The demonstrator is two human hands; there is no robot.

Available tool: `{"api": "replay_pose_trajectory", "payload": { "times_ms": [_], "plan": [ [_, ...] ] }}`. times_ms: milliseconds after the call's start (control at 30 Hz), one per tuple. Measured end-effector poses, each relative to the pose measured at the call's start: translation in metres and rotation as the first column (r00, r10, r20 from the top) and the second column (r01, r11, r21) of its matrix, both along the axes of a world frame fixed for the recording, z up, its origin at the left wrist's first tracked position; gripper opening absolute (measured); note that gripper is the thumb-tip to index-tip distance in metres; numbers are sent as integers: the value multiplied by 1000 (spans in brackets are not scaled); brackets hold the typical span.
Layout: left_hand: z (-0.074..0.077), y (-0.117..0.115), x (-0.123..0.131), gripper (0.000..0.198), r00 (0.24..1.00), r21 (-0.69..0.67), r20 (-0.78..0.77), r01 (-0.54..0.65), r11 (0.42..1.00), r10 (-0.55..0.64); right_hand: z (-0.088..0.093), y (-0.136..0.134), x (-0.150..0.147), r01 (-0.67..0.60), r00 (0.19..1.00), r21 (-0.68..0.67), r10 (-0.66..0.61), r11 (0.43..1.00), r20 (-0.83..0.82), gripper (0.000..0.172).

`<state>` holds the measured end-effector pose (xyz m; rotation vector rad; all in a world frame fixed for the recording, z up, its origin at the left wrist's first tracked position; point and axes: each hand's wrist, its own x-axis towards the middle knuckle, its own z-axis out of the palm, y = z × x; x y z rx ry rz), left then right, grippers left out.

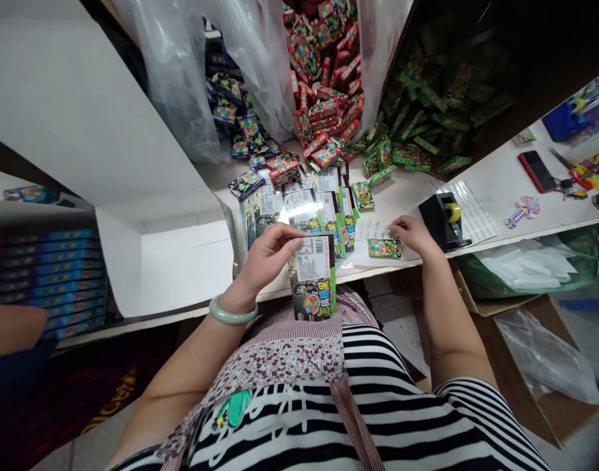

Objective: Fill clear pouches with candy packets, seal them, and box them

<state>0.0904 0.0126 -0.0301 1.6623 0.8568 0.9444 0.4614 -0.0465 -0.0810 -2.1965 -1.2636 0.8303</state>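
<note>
My left hand (271, 256), a pale green bangle on its wrist, pinches the top edge of a flat black-and-green printed packet (312, 288). The packet hangs upright over the table's front edge, with a barcode and a white label panel facing me. My right hand (411, 234) has thumb and finger closed at the right edge of a white label sheet (365, 229) with small printed marks. Across that sheet lies a small green box (384, 248). Several similar printed packets (299, 206) are spread behind my left hand, partly overlapping under clear plastic.
Small red boxes (324, 108), purple boxes (252, 131) and green boxes (422, 154) are heaped at the back. A white carton (182, 261) lies open at left. At right are a black tape dispenser (444, 222), a phone (537, 171) and scissors (571, 167). Another person's arm (15, 330) shows at left.
</note>
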Motion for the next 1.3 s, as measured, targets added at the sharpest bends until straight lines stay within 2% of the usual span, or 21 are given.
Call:
{"api": "replay_pose_trajectory", "payload": {
  "times_ms": [100, 167, 300, 400, 500, 700, 1000, 1100, 1200, 1267, 1300],
  "plan": [
    [-3, 0, 5, 12, 1000, 12, 20, 23, 1000, -24, 21, -11, -5, 70, 976, 81, -52, 994, -210, 18],
    [-3, -1, 9, 12, 999, 27, 19, 41, 999, -41, 45, -14, -23, 81, 937, 205, -4, 976, -349, 23],
    [1, -4, 16, 8, 997, 70, -58, 55, 996, -51, 93, -6, -88, -177, 821, 408, 362, 896, -441, 27],
    [7, -7, 16, 7, 992, 100, -112, 66, 993, -54, 108, 9, -130, -309, 767, 453, 501, 836, -401, 29],
    [13, -9, 12, 6, 991, 92, -119, 74, 993, -63, 103, 22, -151, -352, 768, 429, 519, 832, -375, 33],
    [15, -10, 9, 9, 995, 42, -57, 79, 996, -76, 91, 29, -163, -304, 757, 286, 413, 908, -505, 42],
    [6, -11, 15, 16, 998, 61, -40, -34, 998, 37, 94, 40, -163, -339, 805, 190, 388, 922, -449, 33],
    [5, -9, 14, 20, 1000, 130, -14, -25, 991, 27, 88, 48, -163, -374, 725, 118, 369, 920, -581, 27],
    [8, -7, 13, 18, 995, 183, -50, 93, 979, -85, 78, 53, -168, -414, 552, 23, 271, 910, -789, 21],
    [10, -5, 14, 18, 987, 186, -82, 150, 971, -137, 70, 56, -169, -467, 438, -22, 210, 884, -874, 17],
    [11, -3, 13, 18, 985, 180, -88, 161, 970, -147, 66, 58, -168, -490, 409, -28, 202, 871, -890, 15]
  ]
}}
